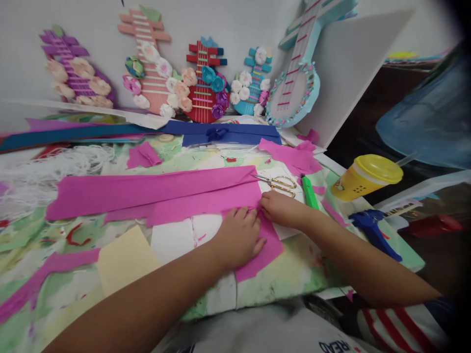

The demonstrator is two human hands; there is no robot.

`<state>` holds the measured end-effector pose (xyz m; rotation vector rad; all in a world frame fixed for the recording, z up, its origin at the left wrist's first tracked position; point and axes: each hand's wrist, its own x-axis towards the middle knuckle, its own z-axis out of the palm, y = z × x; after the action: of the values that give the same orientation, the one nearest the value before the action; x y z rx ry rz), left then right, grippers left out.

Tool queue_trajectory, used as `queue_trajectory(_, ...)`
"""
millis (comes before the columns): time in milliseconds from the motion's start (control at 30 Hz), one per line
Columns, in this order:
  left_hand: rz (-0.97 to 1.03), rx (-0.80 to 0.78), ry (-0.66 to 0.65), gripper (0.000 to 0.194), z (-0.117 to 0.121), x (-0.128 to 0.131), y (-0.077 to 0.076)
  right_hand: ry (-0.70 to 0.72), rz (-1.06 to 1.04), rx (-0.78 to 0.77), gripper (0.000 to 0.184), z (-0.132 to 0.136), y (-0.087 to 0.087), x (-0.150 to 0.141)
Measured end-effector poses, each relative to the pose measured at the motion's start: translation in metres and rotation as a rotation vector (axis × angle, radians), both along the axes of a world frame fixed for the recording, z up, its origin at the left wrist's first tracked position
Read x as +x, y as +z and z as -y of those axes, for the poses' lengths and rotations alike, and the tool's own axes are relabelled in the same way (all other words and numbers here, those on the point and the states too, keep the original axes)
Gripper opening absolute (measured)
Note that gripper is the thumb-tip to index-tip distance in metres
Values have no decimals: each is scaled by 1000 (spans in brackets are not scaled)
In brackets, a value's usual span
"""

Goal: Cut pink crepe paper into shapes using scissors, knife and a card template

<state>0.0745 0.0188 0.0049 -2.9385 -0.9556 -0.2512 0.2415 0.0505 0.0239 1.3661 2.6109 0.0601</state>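
Note:
A long strip of pink crepe paper (147,193) lies across the table, with its right end folded toward me. My left hand (239,235) presses on that end, fingers together and curled down on the paper. My right hand (281,208) sits just to the right, fingers pinched on the paper's edge at the fold. Gold-handled scissors (279,185) lie on a white sheet just beyond my right hand, untouched.
A green marker (309,192), yellow lidded cup (364,177) and blue glue gun (371,228) sit at the right. Paper guitars with flowers (204,83) lean on the back wall. Blue paper (221,132), white string (55,169), a cream sheet (123,260) and pink scraps lie around.

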Motion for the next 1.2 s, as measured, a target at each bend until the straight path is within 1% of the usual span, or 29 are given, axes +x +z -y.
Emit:
queue_trajectory(133,-10,30,-45,43,2,-1,4,-43,-109,-64,18,-3,3,1)
queue_trajectory(233,-15,28,-65,47,8,-1,3,-46,-302,-98,18,-1,11,9)
queue_trajectory(300,-30,13,-57,51,13,0,1,-58,-479,-93,26,3,17,20)
queue_trajectory(367,-49,-3,-45,44,19,0,-1,-109,-599,-47,35,7,20,34)
queue_trajectory(400,-56,-15,-44,38,21,0,-1,-145,-603,-12,36,8,21,41)
queue_trajectory(500,-50,-67,-68,21,22,-1,-1,-268,-442,71,30,3,16,58)
queue_trajectory(600,-26,-119,-93,12,19,-2,5,-369,-277,53,27,-10,7,62)
queue_trajectory(733,10,-159,-84,25,14,-5,19,-437,-163,21,25,-25,1,57)
queue_trajectory(833,20,-159,-6,27,20,-6,26,-441,-134,-3,24,-30,2,58)
queue_trajectory(867,22,-142,41,26,25,-7,26,-435,-122,-12,23,-31,3,59)
queue_trajectory(900,24,-123,81,28,32,-7,24,-426,-112,-17,23,-31,3,61)
queue_trajectory(933,24,-86,142,38,40,-7,20,-418,-105,-16,24,-32,4,62)
queue_trajectory(967,21,-60,172,51,48,-7,15,-413,-99,-10,27,-33,4,63)
queue_trajectory(1000,8,-65,161,58,56,-7,10,-415,-93,0,31,-35,4,65)
queue_trajectory(1067,-32,-121,186,58,68,-8,2,-434,-73,14,40,-41,5,66)
queue_trajectory(1100,-42,-147,186,55,72,-8,-1,-443,-57,12,42,-44,5,66)
queue_trajectory(1200,-17,-163,166,42,77,-12,-3,-429,-4,-32,36,-53,9,64)
